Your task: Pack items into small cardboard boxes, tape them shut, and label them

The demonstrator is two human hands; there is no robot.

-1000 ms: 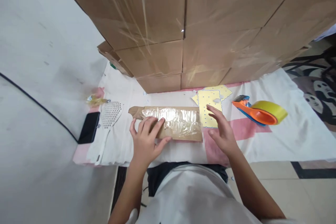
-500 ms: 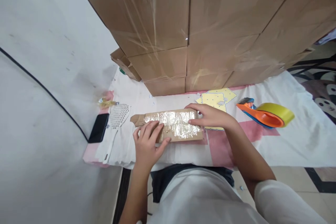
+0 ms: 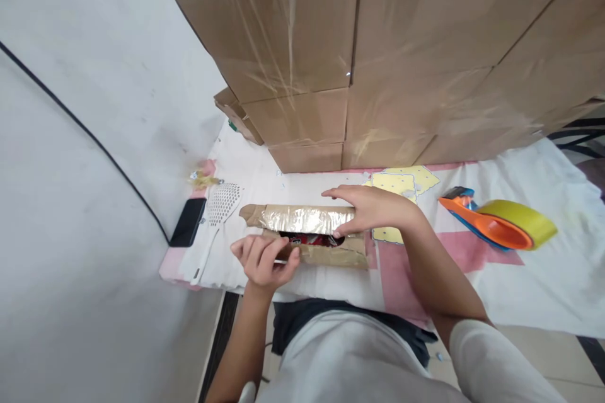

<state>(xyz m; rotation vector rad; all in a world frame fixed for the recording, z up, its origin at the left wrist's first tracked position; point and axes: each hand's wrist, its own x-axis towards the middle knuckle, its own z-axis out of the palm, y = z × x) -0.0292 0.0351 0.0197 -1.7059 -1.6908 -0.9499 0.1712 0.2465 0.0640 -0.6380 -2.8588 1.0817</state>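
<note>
- Left hand (image 3: 263, 261): fingers curled, thumb near the index finger.
- Right hand (image 3: 373, 206): fingers stretched leftward, thumb spread apart.
- Both forearms (image 3: 437, 267) angled inward.

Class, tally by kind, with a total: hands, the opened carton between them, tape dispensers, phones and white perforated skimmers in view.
Hands: 2 (left hand, right hand)
Opened carton: 1
Tape dispenser: 1
Phone: 1
White perforated skimmer: 1
Total: 6
</note>
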